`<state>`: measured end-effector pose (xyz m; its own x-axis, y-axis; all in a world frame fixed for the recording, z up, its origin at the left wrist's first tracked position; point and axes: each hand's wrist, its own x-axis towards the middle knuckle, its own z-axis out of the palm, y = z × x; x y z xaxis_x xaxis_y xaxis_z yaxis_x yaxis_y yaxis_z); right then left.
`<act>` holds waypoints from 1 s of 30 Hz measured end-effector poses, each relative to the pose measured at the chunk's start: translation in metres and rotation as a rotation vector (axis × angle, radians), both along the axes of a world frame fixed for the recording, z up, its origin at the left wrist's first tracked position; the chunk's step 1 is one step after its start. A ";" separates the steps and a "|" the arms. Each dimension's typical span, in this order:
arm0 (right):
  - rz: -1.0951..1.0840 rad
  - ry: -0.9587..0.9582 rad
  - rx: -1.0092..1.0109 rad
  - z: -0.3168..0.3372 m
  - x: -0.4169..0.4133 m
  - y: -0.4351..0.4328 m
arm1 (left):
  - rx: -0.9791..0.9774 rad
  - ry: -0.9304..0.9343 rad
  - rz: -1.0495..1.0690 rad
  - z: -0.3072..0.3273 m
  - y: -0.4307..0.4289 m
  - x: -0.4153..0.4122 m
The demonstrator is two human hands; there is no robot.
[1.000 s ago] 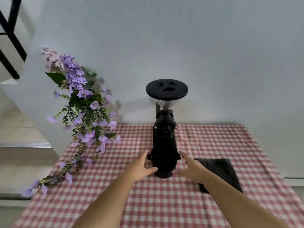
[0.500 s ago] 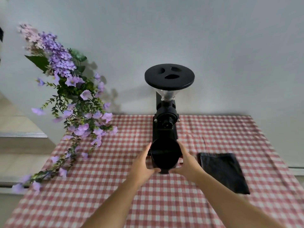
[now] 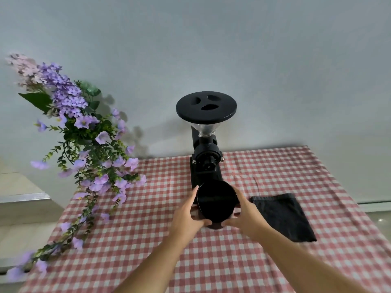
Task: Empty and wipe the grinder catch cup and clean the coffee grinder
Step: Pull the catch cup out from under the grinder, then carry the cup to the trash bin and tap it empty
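Observation:
A black coffee grinder (image 3: 206, 157) stands at the back middle of the table, with a round black lid and a clear hopper on top. In front of its base is the black catch cup (image 3: 215, 200), its open mouth facing me and dark inside. My left hand (image 3: 188, 216) grips the cup's left side and my right hand (image 3: 245, 214) grips its right side, thumbs under the rim. A folded black cloth (image 3: 283, 216) lies flat on the table just right of my right hand.
A red-and-white checked tablecloth (image 3: 211, 261) covers the table. A spray of purple flowers with green leaves (image 3: 88, 149) hangs over the table's left side. A pale wall stands right behind the grinder. The table's right edge drops to a floor.
Both hands closed round the catch cup at the grinder's base and drew it towards me, lifting it slightly. The camera view shifted.

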<state>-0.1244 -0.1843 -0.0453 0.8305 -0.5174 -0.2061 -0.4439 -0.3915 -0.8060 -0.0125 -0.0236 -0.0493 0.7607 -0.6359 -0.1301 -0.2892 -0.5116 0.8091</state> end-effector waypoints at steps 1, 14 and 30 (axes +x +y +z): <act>-0.033 -0.003 -0.008 0.004 -0.009 0.000 | -0.010 -0.016 -0.038 0.002 -0.004 -0.003; -0.641 -0.067 -0.086 0.036 -0.238 -0.015 | -0.151 0.058 -0.700 0.017 -0.127 -0.162; -1.051 -0.338 0.047 0.035 -0.617 -0.029 | -0.080 0.244 -1.140 0.038 -0.213 -0.524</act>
<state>-0.7416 -0.2128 -0.0103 -0.0015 -0.9960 -0.0898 -0.2916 0.0863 -0.9527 -0.5364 -0.2370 -0.0111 -0.2956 -0.9474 -0.1229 -0.3808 -0.0012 0.9246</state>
